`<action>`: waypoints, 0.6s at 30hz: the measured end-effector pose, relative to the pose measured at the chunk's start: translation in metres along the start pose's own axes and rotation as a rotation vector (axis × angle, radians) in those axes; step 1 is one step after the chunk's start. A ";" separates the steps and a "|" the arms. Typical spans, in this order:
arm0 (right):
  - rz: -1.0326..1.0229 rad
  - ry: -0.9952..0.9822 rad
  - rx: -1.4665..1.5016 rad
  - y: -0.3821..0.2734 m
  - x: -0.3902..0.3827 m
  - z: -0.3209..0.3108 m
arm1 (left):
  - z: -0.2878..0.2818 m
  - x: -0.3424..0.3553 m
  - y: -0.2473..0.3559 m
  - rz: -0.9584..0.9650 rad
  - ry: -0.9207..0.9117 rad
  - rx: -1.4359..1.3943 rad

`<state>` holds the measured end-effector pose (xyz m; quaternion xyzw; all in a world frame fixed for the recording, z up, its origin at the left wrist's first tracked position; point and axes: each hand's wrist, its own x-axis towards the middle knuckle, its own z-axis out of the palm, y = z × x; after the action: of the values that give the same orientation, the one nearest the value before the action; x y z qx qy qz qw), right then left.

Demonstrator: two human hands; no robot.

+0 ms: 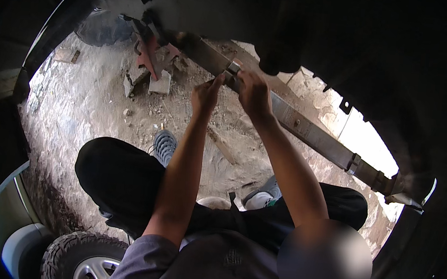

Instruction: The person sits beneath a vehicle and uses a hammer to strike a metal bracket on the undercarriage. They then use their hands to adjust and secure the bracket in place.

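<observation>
A long grey metal bar [295,119], which looks like a vehicle's leaf spring, runs slantwise from the upper middle down to the right. Around it sits a shiny metal clip [234,67]. My right hand [256,93] reaches over the bar, its fingers closed on that clip. At the bar's near edge is my left hand [205,96], fingers curled in and thumb stretched up against the lower end of the clip. Whatever lies inside its curled fingers is hidden. A second clip [353,164] wraps the bar farther right.
Dark vehicle body parts arch overhead and along both sides. A red metal stand [148,57] and a pale block [160,84] are at the far left. A wooden strip [222,146] lies on the dirt ground between my feet. A wheel [85,259] is at lower left.
</observation>
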<state>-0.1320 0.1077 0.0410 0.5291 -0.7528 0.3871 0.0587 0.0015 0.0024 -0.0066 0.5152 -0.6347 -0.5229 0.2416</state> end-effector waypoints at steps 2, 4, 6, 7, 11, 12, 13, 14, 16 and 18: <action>0.019 0.050 -0.021 0.006 0.005 0.002 | 0.002 0.002 0.007 -0.047 -0.043 -0.005; 0.008 0.033 0.016 -0.001 -0.007 0.007 | -0.004 0.010 -0.006 -0.055 -0.038 0.051; -0.025 0.021 0.042 -0.005 -0.016 0.005 | -0.005 0.015 -0.010 -0.052 -0.029 0.065; -0.050 0.015 0.054 -0.002 -0.021 0.000 | -0.004 0.013 -0.009 -0.050 -0.023 0.053; -0.047 0.030 -0.021 0.014 -0.004 -0.004 | 0.004 0.000 0.006 -0.004 -0.002 -0.017; -0.050 0.050 0.004 0.015 0.007 -0.001 | 0.003 0.005 0.003 -0.021 -0.007 -0.005; -0.039 0.034 -0.001 0.013 0.008 -0.001 | 0.002 0.009 0.000 -0.038 -0.013 0.007; -0.029 0.019 -0.006 0.012 0.008 -0.001 | 0.001 0.013 -0.004 -0.055 -0.019 0.019; -0.056 -0.029 -0.004 0.010 0.000 -0.001 | -0.002 0.015 -0.009 -0.044 -0.021 0.067; -0.131 -0.091 0.002 0.010 -0.017 -0.010 | -0.002 0.011 -0.003 -0.020 -0.009 0.050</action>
<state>-0.1359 0.1284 0.0343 0.5944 -0.7180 0.3588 0.0491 0.0010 -0.0083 -0.0114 0.5252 -0.6434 -0.5116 0.2204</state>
